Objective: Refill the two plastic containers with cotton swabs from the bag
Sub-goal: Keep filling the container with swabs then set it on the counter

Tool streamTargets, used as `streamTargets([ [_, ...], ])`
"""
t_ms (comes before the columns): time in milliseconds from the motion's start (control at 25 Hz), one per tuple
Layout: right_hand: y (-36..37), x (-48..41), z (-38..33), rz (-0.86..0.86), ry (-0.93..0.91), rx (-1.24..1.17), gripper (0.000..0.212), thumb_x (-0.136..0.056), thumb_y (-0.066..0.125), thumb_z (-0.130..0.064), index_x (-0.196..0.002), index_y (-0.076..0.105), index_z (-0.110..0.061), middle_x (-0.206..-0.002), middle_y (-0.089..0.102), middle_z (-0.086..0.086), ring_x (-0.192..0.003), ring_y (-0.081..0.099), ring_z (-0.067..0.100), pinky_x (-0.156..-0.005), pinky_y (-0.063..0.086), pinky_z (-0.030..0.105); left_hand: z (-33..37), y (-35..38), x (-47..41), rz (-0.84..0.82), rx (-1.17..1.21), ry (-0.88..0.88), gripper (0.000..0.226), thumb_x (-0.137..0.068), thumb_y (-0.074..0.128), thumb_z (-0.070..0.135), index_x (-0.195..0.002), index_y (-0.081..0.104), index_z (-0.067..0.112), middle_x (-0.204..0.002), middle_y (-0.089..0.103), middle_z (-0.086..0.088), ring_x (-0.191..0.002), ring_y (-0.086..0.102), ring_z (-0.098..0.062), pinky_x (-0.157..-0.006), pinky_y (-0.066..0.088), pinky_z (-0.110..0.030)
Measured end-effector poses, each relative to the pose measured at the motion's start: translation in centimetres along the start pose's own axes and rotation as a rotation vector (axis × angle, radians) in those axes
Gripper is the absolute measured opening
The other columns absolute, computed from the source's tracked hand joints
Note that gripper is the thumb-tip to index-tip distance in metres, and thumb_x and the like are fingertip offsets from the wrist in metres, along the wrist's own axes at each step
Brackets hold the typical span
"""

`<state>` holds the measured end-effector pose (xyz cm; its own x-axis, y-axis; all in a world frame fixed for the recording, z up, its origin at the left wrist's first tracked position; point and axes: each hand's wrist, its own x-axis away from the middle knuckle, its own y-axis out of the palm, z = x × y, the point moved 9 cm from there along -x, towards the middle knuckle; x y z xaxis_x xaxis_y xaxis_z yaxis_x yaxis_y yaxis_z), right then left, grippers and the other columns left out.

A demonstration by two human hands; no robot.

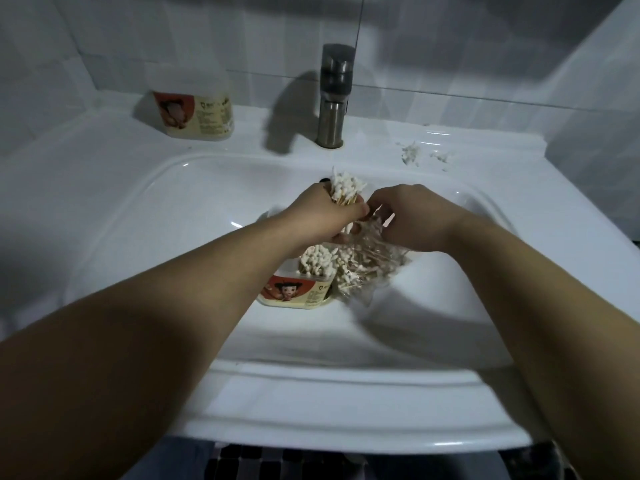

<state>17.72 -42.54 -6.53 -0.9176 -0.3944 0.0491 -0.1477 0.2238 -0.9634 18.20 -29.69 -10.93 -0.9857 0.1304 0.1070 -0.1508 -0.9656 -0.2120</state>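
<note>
Though partly behind left hand (322, 216), swab bundle (346, 189); bag (375, 259) blurry.

Bathroom, dim light. White sink (104, 174) fills most of the view: glossy, w/ small bright glints on the rim & a raised ledge at the back. Steel tap (332, 109) stands upright mid-ledge, its dark shadow falling to the left over ledge & wall. Back wall (104, 46) is pale square tile, grey in the shade. Side wall (588, 81) meets it at the right corner. Under the sink's front edge, floor (294, 462) of small dark tiles w/ pale grout.
</note>
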Motion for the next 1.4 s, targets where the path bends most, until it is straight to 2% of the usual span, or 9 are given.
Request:
streamTargets([
  [80, -0.1, -0.1, 0.0, 0.021, -0.011, -0.006, 0.033, -0.086, 0.064, -0.017, -0.117, 0.069, -0.028, -0.099, 0.066, -0.006, -0.091, 0.060, 0.019, -0.077, 0.049, 0.030, 0.0, 0.0, -0.1, 0.011, 0.004, 0.008, 0.019, -0.091, 0.073, 0.016, -0.107, 0.069, 0.007, -0.095, 0.077, -0.010, -0.085, 0.076, -0.024, -0.079, 0.064, -0.042],
  [280, -1.4, -0.3, 1.1, 0.123, 0.040, -0.032, 0.024, -0.087, 0.069, -0.014, -0.106, 0.077, -0.025, -0.085, 0.065, -0.007, -0.082, 0.060, 0.015, -0.059, 0.039, 0.017, -0.2, -0.4, -0.4, 0.050, -0.124, 0.015, 0.030, -0.079, 0.076, 0.029, -0.101, 0.072, 0.009, -0.088, 0.078, -0.008, -0.082, 0.077, -0.025, -0.079, 0.064, -0.047],
  [400, -1.4, -0.3, 1.6, 0.103, 0.055, -0.031, 0.021, -0.088, 0.073, -0.021, -0.108, 0.078, -0.026, -0.085, 0.065, -0.007, -0.079, 0.059, 0.012, -0.060, 0.039, 0.014, -0.5, -0.3, -0.4, 0.039, -0.143, 0.001, 0.025, -0.082, 0.076, 0.028, -0.099, 0.073, 0.010, -0.088, 0.077, -0.008, -0.083, 0.076, -0.024, -0.079, 0.064, -0.047],
  [520, -1.4, -0.2, 1.6, 0.127, 0.048, -0.114, 0.013, -0.091, 0.071, -0.025, -0.101, 0.079, -0.023, -0.080, 0.069, -0.007, -0.074, 0.063, 0.008, -0.068, 0.052, 0.026, -0.5, -0.2, -0.3, 0.028, -0.142, -0.004, 0.019, -0.087, 0.076, 0.024, -0.098, 0.074, 0.010, -0.087, 0.077, -0.008, -0.083, 0.076, -0.023, -0.079, 0.064, -0.046],
  [640, -1.7, 0.0, 1.7, 0.169, 0.053, -0.212, 0.012, -0.092, 0.069, -0.028, -0.093, 0.079, -0.021, -0.078, 0.075, -0.001, -0.074, 0.072, 0.017, -0.079, 0.061, 0.041, -0.3, -0.4, -0.1, 0.030, -0.138, -0.014, 0.017, -0.089, 0.075, 0.020, -0.099, 0.073, 0.007, -0.088, 0.077, -0.010, -0.084, 0.076, -0.024, -0.079, 0.065, -0.044],
  [920, -3.2, 0.0, 3.7, 0.296, 0.114, -0.385, 0.012, -0.089, 0.068, -0.015, -0.084, 0.078, -0.019, -0.069, 0.075, 0.001, -0.062, 0.073, 0.013, -0.075, 0.063, 0.038, -0.3, -0.4, 0.5, 0.025, -0.164, -0.057, 0.003, -0.088, 0.070, 0.008, -0.088, 0.073, 0.007, -0.083, 0.076, -0.013, -0.080, 0.075, -0.025, -0.079, 0.064, -0.048],
  [1160, -3.7, 0.0, 5.1, 0.429, 0.199, -0.640, 0.010, -0.083, 0.069, -0.008, -0.076, 0.076, -0.011, -0.063, 0.070, 0.004, -0.054, 0.067, 0.017, -0.060, 0.054, 0.032, -0.2, -0.3, 0.6, 0.006, -0.177, -0.050, 0.005, -0.090, 0.071, 0.015, -0.094, 0.071, 0.011, -0.085, 0.075, -0.010, -0.075, 0.070, -0.023, -0.079, 0.062, -0.047],
  [1320, -3.9, 0.0, 5.6, 0.472, 0.220, -0.681, 0.009, -0.080, 0.067, -0.010, -0.075, 0.073, -0.006, -0.072, 0.073, 0.017, -0.057, 0.068, 0.019, -0.067, 0.058, 0.054, -0.2, -0.1, 0.6, -0.001, -0.207, -0.041, 0.007, -0.088, 0.072, 0.017, -0.094, 0.073, 0.012, -0.090, 0.076, -0.012, -0.082, 0.073, -0.029, -0.080, 0.062, -0.050],
  [1400, -3.9, 0.0, 5.7, 0.469, 0.221, -0.668, 0.008, -0.080, 0.068, -0.009, -0.073, 0.074, -0.008, -0.073, 0.073, 0.018, -0.056, 0.068, 0.020, -0.068, 0.059, 0.052, -0.2, -0.1, 0.6, -0.001, -0.178, -0.047, 0.004, -0.089, 0.071, 0.015, -0.092, 0.072, 0.012, -0.086, 0.075, -0.010, -0.077, 0.070, -0.024, -0.081, 0.061, -0.049],
])
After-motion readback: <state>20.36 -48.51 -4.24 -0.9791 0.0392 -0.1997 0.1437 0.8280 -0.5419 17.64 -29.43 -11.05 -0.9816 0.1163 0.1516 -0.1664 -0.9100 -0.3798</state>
